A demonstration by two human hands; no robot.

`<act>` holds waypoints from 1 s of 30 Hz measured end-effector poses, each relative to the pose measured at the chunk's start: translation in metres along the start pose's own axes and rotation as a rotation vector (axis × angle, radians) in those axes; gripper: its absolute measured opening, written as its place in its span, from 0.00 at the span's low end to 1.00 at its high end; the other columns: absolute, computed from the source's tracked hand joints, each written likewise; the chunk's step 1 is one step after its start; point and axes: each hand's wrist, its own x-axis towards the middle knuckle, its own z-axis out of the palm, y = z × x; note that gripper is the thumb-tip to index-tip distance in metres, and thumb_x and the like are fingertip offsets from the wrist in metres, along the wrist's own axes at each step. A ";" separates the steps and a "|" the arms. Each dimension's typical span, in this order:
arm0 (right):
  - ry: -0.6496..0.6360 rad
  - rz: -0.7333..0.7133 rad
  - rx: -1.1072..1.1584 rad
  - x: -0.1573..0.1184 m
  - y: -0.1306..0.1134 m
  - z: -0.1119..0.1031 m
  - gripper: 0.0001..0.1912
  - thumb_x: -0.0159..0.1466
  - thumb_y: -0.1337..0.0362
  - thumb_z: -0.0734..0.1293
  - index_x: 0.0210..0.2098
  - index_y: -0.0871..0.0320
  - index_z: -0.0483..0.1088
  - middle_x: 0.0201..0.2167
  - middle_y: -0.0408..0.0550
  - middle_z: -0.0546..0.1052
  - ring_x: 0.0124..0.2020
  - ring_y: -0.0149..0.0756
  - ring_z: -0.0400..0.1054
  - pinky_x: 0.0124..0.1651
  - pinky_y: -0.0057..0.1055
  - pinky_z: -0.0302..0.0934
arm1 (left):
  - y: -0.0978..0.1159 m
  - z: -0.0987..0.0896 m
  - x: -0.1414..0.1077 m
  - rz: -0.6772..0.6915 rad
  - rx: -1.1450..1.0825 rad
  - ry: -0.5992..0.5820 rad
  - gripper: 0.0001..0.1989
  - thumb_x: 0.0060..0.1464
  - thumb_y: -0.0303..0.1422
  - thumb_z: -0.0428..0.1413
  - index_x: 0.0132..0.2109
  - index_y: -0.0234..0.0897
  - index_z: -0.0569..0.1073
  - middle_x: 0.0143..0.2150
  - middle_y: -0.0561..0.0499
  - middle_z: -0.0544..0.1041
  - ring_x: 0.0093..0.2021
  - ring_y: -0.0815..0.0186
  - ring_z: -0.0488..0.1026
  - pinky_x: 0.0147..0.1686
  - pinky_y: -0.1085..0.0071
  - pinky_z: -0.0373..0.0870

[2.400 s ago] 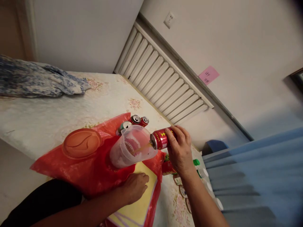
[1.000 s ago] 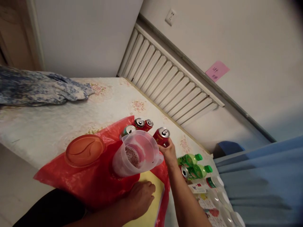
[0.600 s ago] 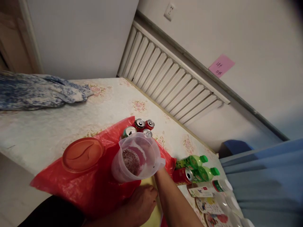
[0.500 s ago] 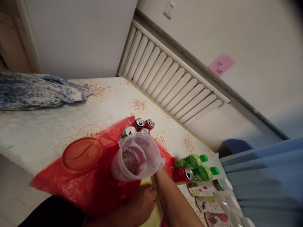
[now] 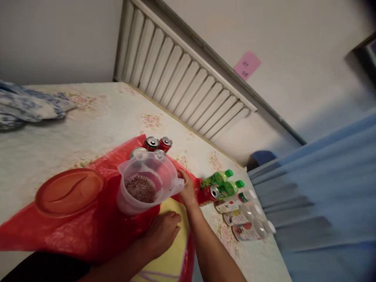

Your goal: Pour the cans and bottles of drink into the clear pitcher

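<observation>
Translucent pitcher (image 5: 127, 201), upright on red plastic (image 5: 76, 235) covering part of tabletop (image 5: 108, 117); foamy dark liquid (image 5: 141, 188) inside. Left hand (image 5: 165, 231): fingers curled in, over yellow sheet (image 5: 176, 250). Right hand (image 5: 187, 188): beside pitcher's handle, fingertips hidden, grip cannot be told.

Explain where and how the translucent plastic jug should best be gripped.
Probably by the handle, coming from the person's right: it juts out on that side, opposite the spout. The jug stands upright and open-topped with foamy liquid inside, so lifting it level seems wise; cans crowd its far side.
</observation>
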 end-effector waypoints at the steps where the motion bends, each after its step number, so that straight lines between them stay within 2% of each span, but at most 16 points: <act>1: 0.017 0.037 0.034 -0.014 0.005 -0.011 0.23 0.52 0.62 0.71 0.48 0.56 0.75 0.43 0.49 0.83 0.43 0.42 0.78 0.48 0.37 0.73 | -0.001 0.001 0.001 0.006 0.004 0.004 0.11 0.62 0.28 0.48 0.45 0.37 0.75 0.46 0.44 0.79 0.48 0.56 0.76 0.49 0.63 0.70; 4: 0.141 0.120 0.097 -0.058 0.021 -0.040 0.23 0.52 0.61 0.71 0.48 0.57 0.74 0.41 0.51 0.83 0.42 0.42 0.78 0.48 0.39 0.73 | -0.003 0.004 0.002 0.012 0.020 0.000 0.11 0.62 0.28 0.48 0.47 0.38 0.74 0.47 0.45 0.79 0.47 0.57 0.76 0.48 0.63 0.69; 7: 0.387 0.140 0.028 -0.095 0.040 -0.067 0.18 0.54 0.58 0.71 0.43 0.58 0.73 0.36 0.50 0.81 0.38 0.40 0.77 0.46 0.37 0.72 | -0.005 0.006 0.001 0.018 0.038 -0.002 0.12 0.63 0.28 0.48 0.48 0.38 0.74 0.47 0.45 0.79 0.47 0.58 0.77 0.47 0.64 0.69; 10: 0.691 0.183 -0.090 -0.107 0.057 -0.091 0.21 0.52 0.54 0.71 0.42 0.58 0.71 0.34 0.48 0.79 0.36 0.40 0.75 0.44 0.38 0.71 | -0.007 0.008 0.001 0.022 0.062 0.002 0.12 0.63 0.28 0.48 0.48 0.38 0.74 0.47 0.45 0.79 0.47 0.57 0.77 0.46 0.64 0.69; 12: 0.778 0.202 -0.154 -0.102 0.066 -0.102 0.26 0.48 0.53 0.73 0.43 0.58 0.71 0.38 0.51 0.79 0.39 0.43 0.75 0.46 0.39 0.70 | -0.008 0.009 0.002 0.024 0.068 0.009 0.12 0.63 0.28 0.48 0.48 0.38 0.73 0.47 0.46 0.79 0.47 0.57 0.77 0.46 0.64 0.68; 15: 0.739 0.191 -0.177 -0.085 0.075 -0.109 0.30 0.45 0.52 0.74 0.45 0.59 0.71 0.44 0.56 0.79 0.45 0.47 0.75 0.49 0.42 0.69 | -0.009 0.009 0.003 0.023 0.064 0.012 0.12 0.63 0.27 0.47 0.48 0.38 0.73 0.48 0.46 0.79 0.47 0.58 0.77 0.47 0.64 0.68; 17: 0.720 0.198 -0.171 -0.073 0.080 -0.109 0.31 0.43 0.53 0.73 0.45 0.60 0.71 0.45 0.57 0.80 0.46 0.49 0.75 0.51 0.43 0.68 | -0.009 0.009 0.003 0.026 0.065 0.005 0.12 0.63 0.27 0.47 0.48 0.38 0.73 0.48 0.46 0.79 0.47 0.58 0.77 0.47 0.64 0.68; 24: 0.646 0.192 -0.187 -0.060 0.086 -0.102 0.29 0.44 0.52 0.75 0.42 0.60 0.71 0.37 0.55 0.82 0.37 0.46 0.76 0.41 0.39 0.70 | -0.007 0.007 0.002 0.022 0.053 -0.001 0.11 0.62 0.27 0.48 0.46 0.38 0.73 0.46 0.45 0.79 0.47 0.57 0.77 0.47 0.64 0.68; 30: 0.582 0.211 -0.185 -0.061 0.079 -0.104 0.27 0.43 0.55 0.75 0.40 0.59 0.72 0.33 0.50 0.81 0.33 0.43 0.75 0.39 0.36 0.69 | -0.005 0.006 0.003 0.020 0.064 -0.009 0.12 0.62 0.28 0.47 0.46 0.38 0.73 0.47 0.45 0.79 0.46 0.57 0.77 0.46 0.64 0.68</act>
